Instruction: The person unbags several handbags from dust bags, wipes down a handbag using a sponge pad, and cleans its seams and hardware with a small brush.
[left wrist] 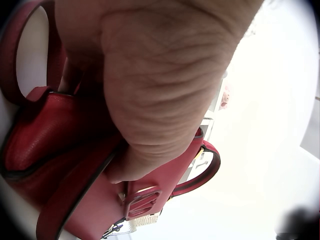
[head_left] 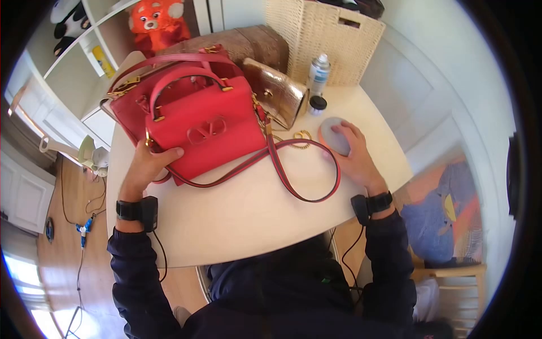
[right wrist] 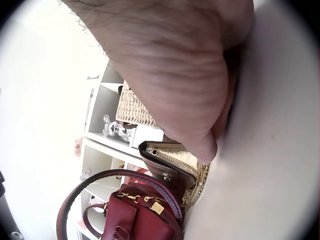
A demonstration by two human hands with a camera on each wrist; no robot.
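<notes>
A red handbag [head_left: 217,127] with a V emblem and a top handle stands on the table, in front of a larger red bag [head_left: 127,107]. My left hand [head_left: 151,164] grips its lower left side, thumb on the front face and fingers around the side. In the left wrist view, that hand [left wrist: 160,75] covers part of the handbag [left wrist: 90,210]. My right hand [head_left: 357,161] holds a round grey pad [head_left: 334,134] with an orange edge, fingers bent over its top. The right wrist view shows the hand [right wrist: 170,75] low at the tabletop, hiding the pad.
The handbag's strap [head_left: 307,199] loops across the table [head_left: 243,226] toward my right hand. Behind stand a metallic gold bag [head_left: 276,93], a gold chain [head_left: 302,139], a black-lidded jar [head_left: 317,105], a spray can [head_left: 319,73], a brown case [head_left: 254,45] and a woven basket [head_left: 322,39].
</notes>
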